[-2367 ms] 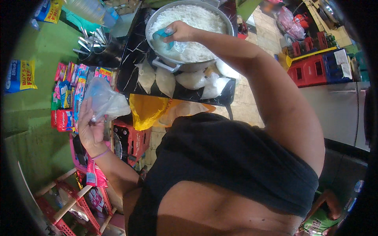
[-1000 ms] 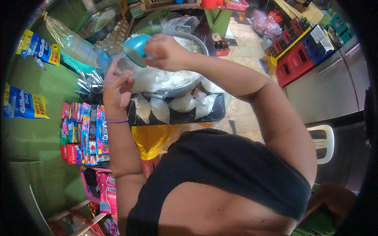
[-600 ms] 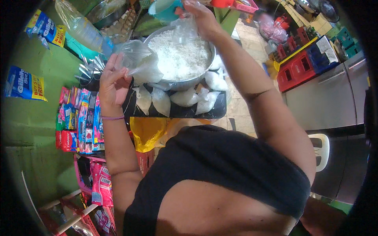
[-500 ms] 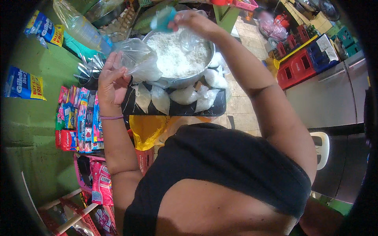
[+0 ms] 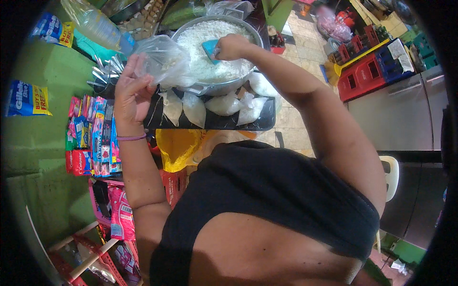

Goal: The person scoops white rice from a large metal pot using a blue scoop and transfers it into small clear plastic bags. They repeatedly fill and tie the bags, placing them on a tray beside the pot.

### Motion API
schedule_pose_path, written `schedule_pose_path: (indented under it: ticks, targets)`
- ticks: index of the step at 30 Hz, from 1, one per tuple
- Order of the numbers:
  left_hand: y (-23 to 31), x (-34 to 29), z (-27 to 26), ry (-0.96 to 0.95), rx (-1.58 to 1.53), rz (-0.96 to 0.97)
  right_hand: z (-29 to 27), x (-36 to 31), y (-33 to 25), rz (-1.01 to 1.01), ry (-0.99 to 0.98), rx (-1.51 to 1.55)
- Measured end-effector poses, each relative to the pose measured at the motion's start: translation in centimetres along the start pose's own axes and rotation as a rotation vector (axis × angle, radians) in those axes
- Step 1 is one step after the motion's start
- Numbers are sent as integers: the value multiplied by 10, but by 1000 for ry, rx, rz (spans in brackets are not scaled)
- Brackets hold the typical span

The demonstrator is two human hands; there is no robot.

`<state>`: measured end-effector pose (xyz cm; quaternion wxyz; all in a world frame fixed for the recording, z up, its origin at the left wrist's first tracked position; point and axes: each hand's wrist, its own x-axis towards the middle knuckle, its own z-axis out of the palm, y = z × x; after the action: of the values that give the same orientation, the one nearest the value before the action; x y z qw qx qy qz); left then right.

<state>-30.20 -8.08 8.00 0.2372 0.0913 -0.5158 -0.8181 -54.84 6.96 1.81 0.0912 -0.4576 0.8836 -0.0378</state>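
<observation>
A wide metal pot [image 5: 215, 87] stands on the dark tabletop, full of white grainy stuff [image 5: 198, 38] whose exact kind I cannot tell. My right hand [image 5: 233, 47] closes round a teal scoop [image 5: 209, 48], which dips into the white heap near the pot's middle. Beside the pot's left rim, my left hand [image 5: 132, 93] grips a see-through plastic bag [image 5: 164, 61] that hangs puffed out over the rim. Some white bits cling inside it. Knotted bags of white stuff [image 5: 194, 109] lie in a row along the table's front edge.
A dark table [image 5: 181, 125] carries the pot. To the left are a container of cutlery [image 5: 101, 86], a large plastic bottle [image 5: 98, 31] and hanging sachets [image 5: 100, 133]. A yellow sack [image 5: 175, 148] sits below the table. Red crates [image 5: 360, 78] and a grey fridge [image 5: 396, 114] stand right.
My right hand has brought the scoop down from above the pot's far left rim into the white heap. My left hand still holds the bag near the same spot.
</observation>
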Motion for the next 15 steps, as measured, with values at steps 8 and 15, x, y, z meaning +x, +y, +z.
schedule_pose_path:
  ticks: [8,15]
  targets:
    - [1,-5,-6,-67,-53,-25,10,-4,-3,171,77,139]
    - [-1,-6,-12,-52,-40,-39,20,-10,-13,-28,327,126]
